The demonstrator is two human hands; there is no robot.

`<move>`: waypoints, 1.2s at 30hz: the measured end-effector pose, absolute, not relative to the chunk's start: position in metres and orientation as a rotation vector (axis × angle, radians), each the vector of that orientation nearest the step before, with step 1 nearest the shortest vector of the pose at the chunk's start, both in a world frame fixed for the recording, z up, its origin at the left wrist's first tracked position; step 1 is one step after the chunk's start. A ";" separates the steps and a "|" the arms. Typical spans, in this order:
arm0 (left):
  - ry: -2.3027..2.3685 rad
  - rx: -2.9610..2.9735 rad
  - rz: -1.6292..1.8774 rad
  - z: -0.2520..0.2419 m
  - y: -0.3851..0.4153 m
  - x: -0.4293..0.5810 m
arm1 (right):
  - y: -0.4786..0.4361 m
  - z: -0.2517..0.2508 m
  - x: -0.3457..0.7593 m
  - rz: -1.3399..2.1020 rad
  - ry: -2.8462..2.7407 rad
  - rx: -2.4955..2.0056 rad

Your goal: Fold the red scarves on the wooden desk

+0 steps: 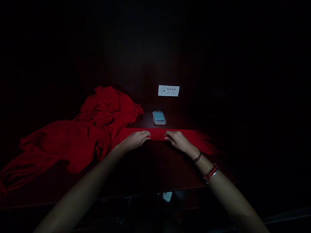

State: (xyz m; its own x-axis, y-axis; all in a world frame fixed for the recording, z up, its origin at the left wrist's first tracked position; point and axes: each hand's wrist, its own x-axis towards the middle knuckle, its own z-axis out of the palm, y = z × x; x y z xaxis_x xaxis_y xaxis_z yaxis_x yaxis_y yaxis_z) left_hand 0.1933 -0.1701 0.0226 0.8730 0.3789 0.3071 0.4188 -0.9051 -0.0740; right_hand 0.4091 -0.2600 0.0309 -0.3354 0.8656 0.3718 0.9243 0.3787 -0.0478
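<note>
Here's the red scarf (159, 133), a narrow, flattened strip running across the middle of the dark tabletop (145, 168), fringe fanning out at its right end! Left hand (137, 139) and right hand (179, 141) both pinch its near side, thumbs and fingers closed on the cloth, a short stretch between them. Over towards the left side, a crumpled heap of red cloth (97, 129), tassels trailing to the near left; one piece or two, I can't tell. The phone (159, 118) lies just beyond the strip, and dark surface runs from strip to front edge.
</note>
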 end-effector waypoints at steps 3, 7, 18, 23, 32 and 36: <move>-0.687 -2.937 -0.314 0.022 -0.171 0.193 | -0.261 0.033 0.410 -0.277 -2.327 -1.634; -0.695 -2.950 -0.231 0.027 -0.177 0.193 | -0.260 0.033 0.410 -0.217 -2.409 -1.597; -0.846 -3.045 0.036 0.028 -0.170 0.180 | -0.262 0.037 0.417 -0.096 -2.502 -1.375; -0.885 -2.999 -0.014 0.030 -0.178 0.186 | -0.262 0.037 0.413 -0.126 -2.385 -1.357; -0.928 -2.900 -0.392 0.021 -0.209 0.218 | -0.264 0.041 0.408 -0.200 -2.209 -1.410; -0.955 -2.854 -0.390 0.017 -0.201 0.218 | -0.263 0.039 0.410 -0.180 -2.225 -1.415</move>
